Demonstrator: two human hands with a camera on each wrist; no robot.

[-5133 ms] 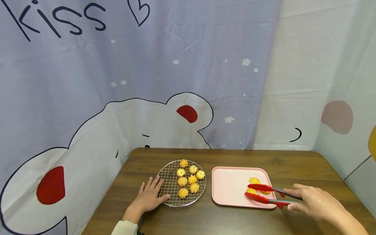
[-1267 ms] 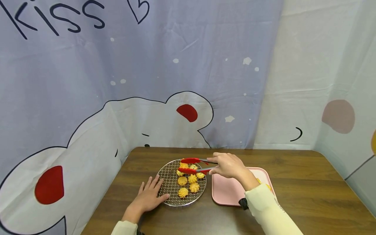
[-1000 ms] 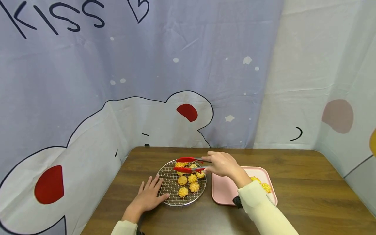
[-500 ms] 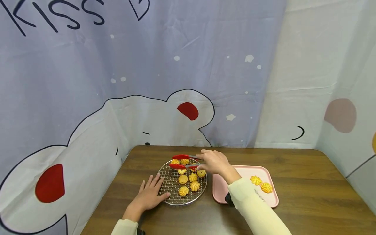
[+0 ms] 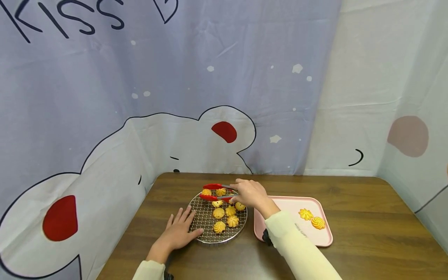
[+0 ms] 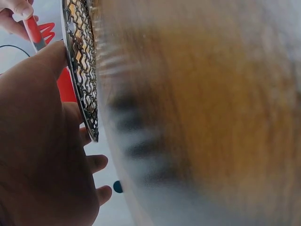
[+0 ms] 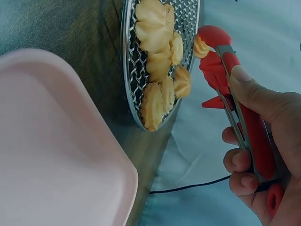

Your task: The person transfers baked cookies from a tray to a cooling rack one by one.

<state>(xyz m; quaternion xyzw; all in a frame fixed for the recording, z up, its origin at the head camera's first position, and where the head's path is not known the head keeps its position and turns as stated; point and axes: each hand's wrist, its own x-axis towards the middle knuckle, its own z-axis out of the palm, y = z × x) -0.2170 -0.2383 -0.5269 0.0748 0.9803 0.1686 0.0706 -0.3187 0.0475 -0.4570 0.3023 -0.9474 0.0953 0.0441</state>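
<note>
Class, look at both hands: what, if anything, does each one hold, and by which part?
The right hand grips the red tongs by the handle end, and their tips pinch a cookie. The left hand holds nothing; it rests flat against the wire rack rim.

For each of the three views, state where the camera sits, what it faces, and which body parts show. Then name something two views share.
Head: worn high, looks down at table; both hands, sleeves show.
Left wrist: beside left hand, faces wire rack edge.
Right wrist: behind right hand, faces red tongs, cookies, pink tray.
Shared: rack and tongs appear in all three views.
</note>
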